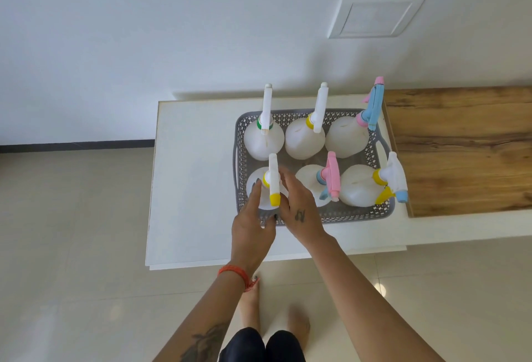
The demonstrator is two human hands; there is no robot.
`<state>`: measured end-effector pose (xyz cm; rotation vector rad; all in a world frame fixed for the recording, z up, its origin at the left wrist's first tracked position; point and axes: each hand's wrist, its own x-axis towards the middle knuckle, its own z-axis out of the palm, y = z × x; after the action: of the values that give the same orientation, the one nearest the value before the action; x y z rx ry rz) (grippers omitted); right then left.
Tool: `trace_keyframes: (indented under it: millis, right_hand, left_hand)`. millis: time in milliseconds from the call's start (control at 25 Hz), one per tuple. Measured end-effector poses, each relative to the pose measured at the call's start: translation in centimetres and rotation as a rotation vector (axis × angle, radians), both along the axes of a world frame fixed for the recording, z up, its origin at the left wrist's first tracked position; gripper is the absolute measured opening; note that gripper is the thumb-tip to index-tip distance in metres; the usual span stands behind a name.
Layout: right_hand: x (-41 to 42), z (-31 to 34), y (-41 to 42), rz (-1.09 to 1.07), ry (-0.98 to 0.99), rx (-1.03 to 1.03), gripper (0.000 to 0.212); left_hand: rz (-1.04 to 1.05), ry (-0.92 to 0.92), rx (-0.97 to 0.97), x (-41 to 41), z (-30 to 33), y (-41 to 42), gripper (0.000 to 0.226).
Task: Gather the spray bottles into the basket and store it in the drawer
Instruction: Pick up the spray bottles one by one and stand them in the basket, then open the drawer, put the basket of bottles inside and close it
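Both hands, left (253,217) and right (299,206), loosely cup the near-left bottle (266,189) in the basket (357,213); seat it upright before lifting the basket off the counter (193,177).

I see the grey basket (357,213) packed tight, six spray bottles (305,138) shoulder to shoulder with trigger heads sticking up, so there's no gap to reach down between them. My hands crowd the near-left bottle (266,189). The white countertop (195,165) left of the basket lies open, and the wooden surface (460,148) on the right too.
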<state>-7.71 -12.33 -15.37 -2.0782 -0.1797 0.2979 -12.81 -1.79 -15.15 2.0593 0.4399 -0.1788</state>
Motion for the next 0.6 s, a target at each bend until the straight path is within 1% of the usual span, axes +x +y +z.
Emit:
trace_keyframes:
  millis: [40, 120, 240, 280, 360, 440, 520, 600]
  right_hand:
    - [-0.3, -0.1, -0.3, -0.017, -0.027, -0.018, 0.045]
    - [-1.5, -0.1, -1.1, -0.094, -0.096, -0.04, 0.047]
    - [-5.0, 0.1, -3.6, -0.241, -0.206, -0.062, 0.041]
    - [-6.5, -0.2, -4.8, -0.308, -0.209, -0.078, 0.038]
    - [-9.8, -1.1, -7.7, -0.451, -0.14, -0.075, 0.034]
    - [-12.6, -2.7, -10.8, -0.555, -0.036, -0.093, 0.037]
    - [-14.2, -4.6, -13.6, -0.642, 0.1, -0.152, 0.049]
    - [-14.3, -6.2, -15.8, -0.761, 0.233, -0.224, 0.061]
  left_hand:
    - [0.021, -0.024, 0.021, -0.3, -0.1, 0.0, 0.073]
    - [0.075, -0.081, 0.084, -1.6, -0.1, -0.1, 0.066]
    - [0.174, -0.124, 0.148, -5.0, -0.1, -0.1, 0.055]
    - [0.207, -0.131, 0.187, -6.4, -0.3, 0.1, 0.053]
    - [0.251, -0.127, 0.283, -9.5, -1.4, 0.8, 0.053]
    - [0.242, -0.032, 0.324, -12.5, -2.8, 1.8, 0.058]
    - [0.211, 0.102, 0.346, -15.0, -4.4, 2.5, 0.069]
    - [0.242, 0.183, 0.356, -16.4, -5.7, 3.3, 0.082]
